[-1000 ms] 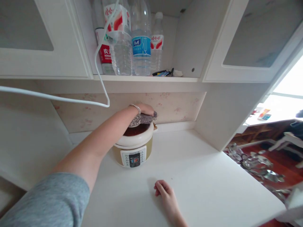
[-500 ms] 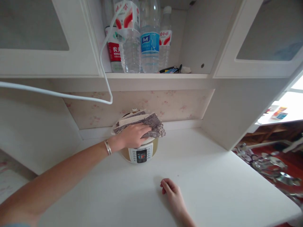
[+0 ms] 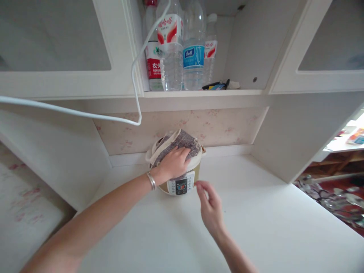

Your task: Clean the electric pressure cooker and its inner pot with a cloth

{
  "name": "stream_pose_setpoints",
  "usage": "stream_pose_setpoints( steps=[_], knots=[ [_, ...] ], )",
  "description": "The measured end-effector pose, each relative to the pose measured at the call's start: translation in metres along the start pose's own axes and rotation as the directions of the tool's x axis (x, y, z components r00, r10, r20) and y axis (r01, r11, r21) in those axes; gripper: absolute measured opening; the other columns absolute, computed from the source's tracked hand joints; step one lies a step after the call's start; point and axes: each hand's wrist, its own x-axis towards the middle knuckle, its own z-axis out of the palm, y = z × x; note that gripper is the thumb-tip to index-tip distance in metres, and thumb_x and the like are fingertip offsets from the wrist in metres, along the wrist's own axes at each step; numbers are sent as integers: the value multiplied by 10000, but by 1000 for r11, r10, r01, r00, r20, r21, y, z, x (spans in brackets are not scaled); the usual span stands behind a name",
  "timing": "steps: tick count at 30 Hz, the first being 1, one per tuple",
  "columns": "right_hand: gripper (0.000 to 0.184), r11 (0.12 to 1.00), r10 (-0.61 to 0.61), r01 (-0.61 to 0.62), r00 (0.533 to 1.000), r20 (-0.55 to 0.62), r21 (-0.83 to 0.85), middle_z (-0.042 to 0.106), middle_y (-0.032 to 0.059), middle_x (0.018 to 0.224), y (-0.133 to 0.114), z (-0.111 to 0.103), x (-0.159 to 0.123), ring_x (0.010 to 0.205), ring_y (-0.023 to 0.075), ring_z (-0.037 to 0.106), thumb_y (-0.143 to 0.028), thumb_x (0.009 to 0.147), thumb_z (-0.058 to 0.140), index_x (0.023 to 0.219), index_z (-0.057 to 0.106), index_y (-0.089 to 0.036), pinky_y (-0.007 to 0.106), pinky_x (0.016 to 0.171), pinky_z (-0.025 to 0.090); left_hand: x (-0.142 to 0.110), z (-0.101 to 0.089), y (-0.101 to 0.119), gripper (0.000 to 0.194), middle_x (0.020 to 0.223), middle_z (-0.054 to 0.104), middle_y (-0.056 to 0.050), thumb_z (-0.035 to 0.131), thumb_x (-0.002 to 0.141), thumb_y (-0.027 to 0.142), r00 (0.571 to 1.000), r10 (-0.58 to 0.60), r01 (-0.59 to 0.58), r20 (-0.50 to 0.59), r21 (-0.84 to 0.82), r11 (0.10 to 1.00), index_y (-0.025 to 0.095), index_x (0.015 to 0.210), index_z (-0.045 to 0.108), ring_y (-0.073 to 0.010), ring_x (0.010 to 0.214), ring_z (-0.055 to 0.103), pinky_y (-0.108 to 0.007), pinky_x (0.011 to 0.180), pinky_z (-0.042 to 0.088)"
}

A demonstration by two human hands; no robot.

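A white and gold electric cooker [image 3: 163, 187] with a control panel [image 3: 181, 185] on its front stands against the back wall. Over its lid lies a grey-brown patterned cloth [image 3: 189, 140] with a pale border. My left hand [image 3: 174, 163], with a silver bracelet at the wrist, presses on the cloth, its fingers curved over it. Part of the cloth is hidden beneath the palm. My right hand [image 3: 211, 204] is by the cooker's front right side, fingers curled, fingertips close to the panel's edge. I cannot tell whether they touch it, and nothing shows in them.
Above, an open cabinet shelf [image 3: 244, 92] holds several plastic bottles [image 3: 193, 57] and small items. A white cable [image 3: 85, 114] hangs in front on the left. The white counter [image 3: 256, 220] extends to the right, with shiny metal items [image 3: 332, 199] beyond its edge.
My right hand has moved up and forward from the counter to the cooker's front right. My left hand stays on the cloth, whose folds have shifted. The view has turned slightly left.
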Motion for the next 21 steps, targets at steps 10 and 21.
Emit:
stream_pose_setpoints(
  steps=[10, 21],
  knots=[
    [585, 975, -2, 37, 988, 156, -221, 419, 65, 1443, -51, 36, 118, 1340, 234, 349, -545, 948, 208, 1417, 375, -238, 446, 1110, 215, 64, 24, 4, 281, 1106, 637, -82, 385, 859, 145, 868, -490, 214, -80, -830, 515, 192, 1082, 549, -177, 1021, 611, -352, 913, 501],
    [630, 744, 197, -48, 969, 149, -667, 394, 203, 1427, 9, 34, 193, 1308, 302, 372, -471, 899, 330, 1359, 420, -50, 427, 1073, 279, -28, -24, -104, 303, 1193, 559, -138, 436, 853, 264, 644, -704, 584, -298, -402, 705, 143, 1110, 540, -228, 1147, 526, -371, 1013, 390]
  ],
)
